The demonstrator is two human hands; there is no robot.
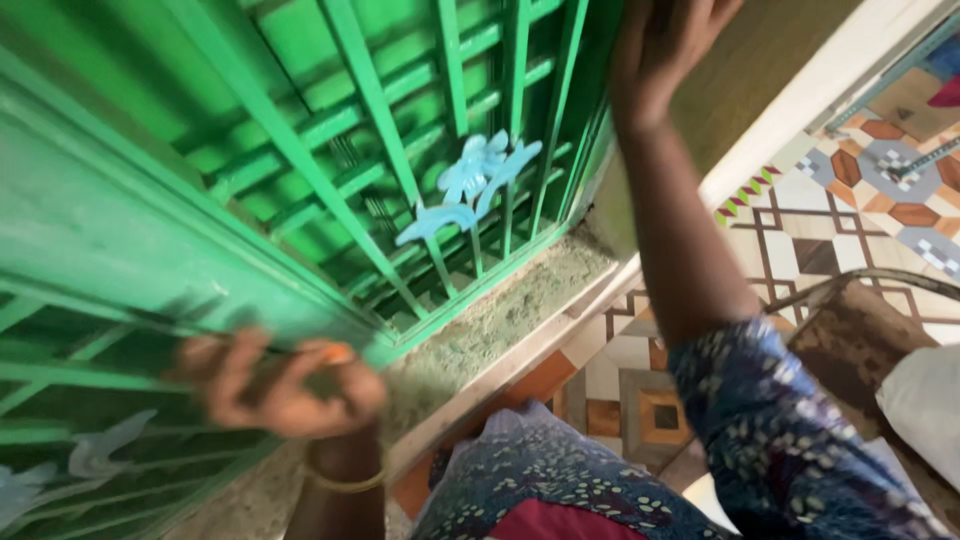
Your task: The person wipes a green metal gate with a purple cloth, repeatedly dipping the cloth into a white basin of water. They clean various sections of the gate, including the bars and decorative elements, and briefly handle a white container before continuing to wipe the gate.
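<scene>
Left hand [275, 385], motion-blurred, has its fingers curled around a thin orange-tipped tool [335, 352] held against the green metal gate [300, 150] as if to work its lower rail, while right hand [665, 55] braces high, fingers' spread unclear.

Single head cam, tilted steeply down and rolled. Close range: green metal gate [300, 150] fills 9 to 12 o'clock, patterned tile floor [800, 230] runs off toward 2 o'clock, wearer's own lap at 6. No second view, so nothing overlaps.
</scene>
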